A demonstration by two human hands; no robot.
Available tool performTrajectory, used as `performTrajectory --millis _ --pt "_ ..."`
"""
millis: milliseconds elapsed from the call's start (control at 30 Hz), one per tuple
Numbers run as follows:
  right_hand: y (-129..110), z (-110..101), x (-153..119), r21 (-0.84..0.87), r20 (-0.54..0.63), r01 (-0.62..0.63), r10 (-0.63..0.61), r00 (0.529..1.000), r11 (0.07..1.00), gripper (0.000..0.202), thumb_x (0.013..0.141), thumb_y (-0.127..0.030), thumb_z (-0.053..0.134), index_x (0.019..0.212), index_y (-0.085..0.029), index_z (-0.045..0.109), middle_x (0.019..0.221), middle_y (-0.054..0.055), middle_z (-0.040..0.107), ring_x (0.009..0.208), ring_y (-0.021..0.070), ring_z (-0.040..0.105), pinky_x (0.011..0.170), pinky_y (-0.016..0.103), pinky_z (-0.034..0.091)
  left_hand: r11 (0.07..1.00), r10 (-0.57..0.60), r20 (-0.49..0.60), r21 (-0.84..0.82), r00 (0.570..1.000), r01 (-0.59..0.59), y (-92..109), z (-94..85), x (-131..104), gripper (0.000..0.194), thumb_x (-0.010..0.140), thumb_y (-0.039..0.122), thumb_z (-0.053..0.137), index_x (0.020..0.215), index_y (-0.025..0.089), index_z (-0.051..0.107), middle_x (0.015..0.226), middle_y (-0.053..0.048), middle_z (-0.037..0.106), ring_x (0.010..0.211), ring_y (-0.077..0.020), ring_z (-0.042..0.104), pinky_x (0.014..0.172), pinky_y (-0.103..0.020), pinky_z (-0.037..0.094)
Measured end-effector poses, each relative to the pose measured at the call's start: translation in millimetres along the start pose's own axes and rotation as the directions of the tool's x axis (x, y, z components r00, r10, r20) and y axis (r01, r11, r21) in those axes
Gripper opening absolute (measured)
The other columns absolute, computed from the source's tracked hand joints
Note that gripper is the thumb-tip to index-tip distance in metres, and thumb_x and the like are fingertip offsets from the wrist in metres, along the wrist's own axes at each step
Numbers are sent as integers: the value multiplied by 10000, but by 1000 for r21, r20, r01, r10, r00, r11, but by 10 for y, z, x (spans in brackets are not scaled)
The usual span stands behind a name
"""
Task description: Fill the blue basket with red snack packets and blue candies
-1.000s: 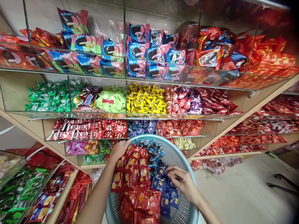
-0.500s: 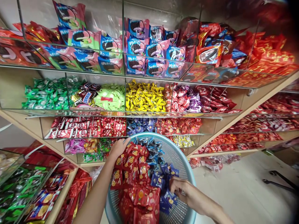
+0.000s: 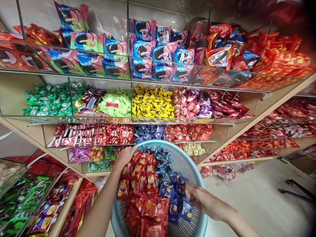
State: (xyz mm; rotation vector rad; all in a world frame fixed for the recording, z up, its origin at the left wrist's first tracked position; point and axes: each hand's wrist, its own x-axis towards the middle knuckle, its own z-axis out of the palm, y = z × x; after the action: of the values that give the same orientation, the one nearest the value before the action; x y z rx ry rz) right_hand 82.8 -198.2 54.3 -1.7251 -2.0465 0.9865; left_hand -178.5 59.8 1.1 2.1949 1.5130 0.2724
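Small dark-blue square plastic packets [image 3: 173, 206] lie in a loose heap inside a round light-blue perforated plastic basket [image 3: 189, 164], towards its right side. Nearest in the basket are larger shiny red plastic packets [image 3: 154, 210], just to the left of the blue ones. The right hand [image 3: 201, 199] reaches in over the basket's right rim, its fingers curled close together and touching the blue heap (whether they are clamped on a packet, I cannot tell). To the left of the heap, small red packets with an orange-fruit print [image 3: 151, 181] lie bunched. Beyond them, at the far side of the basket, are blue-and-clear wrapped sweets [image 3: 161, 156]. The left hand [image 3: 124, 158] lies on the far left part of the rim; its fingers are partly hidden, so I cannot tell how closely they grip it.

Behind the basket stands a wooden shelf unit with glass fronts. Yellow twist-wrapped sweets [image 3: 153, 103] fill a middle compartment, with pale-green packets [image 3: 116, 103] to their left. Higher up are blue-and-pink biscuit packs [image 3: 142, 49], stacked in rows.
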Motion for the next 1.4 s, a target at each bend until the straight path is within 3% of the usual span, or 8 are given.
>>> performTrajectory --millis 267,400,467,667,833,967,1167,1400 --pt "65 -4 124 -263 9 27 -26 1000 964 220 635 -18 355 731 -204 420 716 2 529 640 128 457 588 238 311 1000 -18 -11 3 1000 18 13 1 -8 650 735 675 146 794 194 579 838 -94 627 737 -230 574 566 -251 356" --pt "-73 -228 247 -359 30 -1 13 999 933 170 663 -57 412 760 -191 453 763 21 548 690 138 494 577 230 311 999 -20 -13 24 1000 21 -10 22 0 648 734 676 142 787 202 582 792 -94 626 700 -236 577 552 -263 355" --pt "-161 -390 416 -369 -9 27 -32 999 929 114 730 -107 402 768 -191 471 758 23 549 679 131 495 571 224 315 1000 -20 -20 23 1000 20 -24 34 9 637 737 671 150 781 206 583 783 -92 627 700 -237 579 561 -266 357" --pt "-175 -685 1521 -386 -161 214 -293 942 897 156 803 -164 374 892 -179 501 823 29 556 729 119 498 648 218 359 999 -38 -22 2 999 38 -7 29 1 643 739 669 138 743 202 579 780 -94 626 729 -235 581 593 -266 367" --pt "-93 -679 2505 -445 -164 38 -123 979 895 245 742 -134 469 975 -172 534 1010 72 547 924 153 498 753 220 351 999 -41 -16 -22 999 41 34 0 -32 651 742 667 128 746 199 580 804 -100 628 736 -231 581 581 -260 375" --pt "-106 -610 2924 -448 -192 -72 -17 981 891 191 738 -168 493 912 -144 569 962 114 569 914 190 517 727 243 360 998 -57 -27 -13 998 57 48 -6 -42 645 744 664 135 747 201 584 798 -102 633 747 -239 583 598 -274 382" --pt "-75 -524 3035 -417 -250 -152 48 967 896 99 708 -126 518 778 -141 587 872 117 595 858 188 539 675 236 358 998 -58 -23 -25 998 58 54 -9 -53 640 746 661 138 750 201 583 794 -98 632 752 -241 580 593 -270 376" --pt "-152 -579 2717 -349 -388 -35 -111 915 936 159 811 -205 375 815 -171 531 836 69 600 795 146 549 668 223 356 997 -46 -25 -67 999 44 11 10 -46 613 747 656 175 783 197 580 768 -98 622 692 -224 576 560 -255 357"
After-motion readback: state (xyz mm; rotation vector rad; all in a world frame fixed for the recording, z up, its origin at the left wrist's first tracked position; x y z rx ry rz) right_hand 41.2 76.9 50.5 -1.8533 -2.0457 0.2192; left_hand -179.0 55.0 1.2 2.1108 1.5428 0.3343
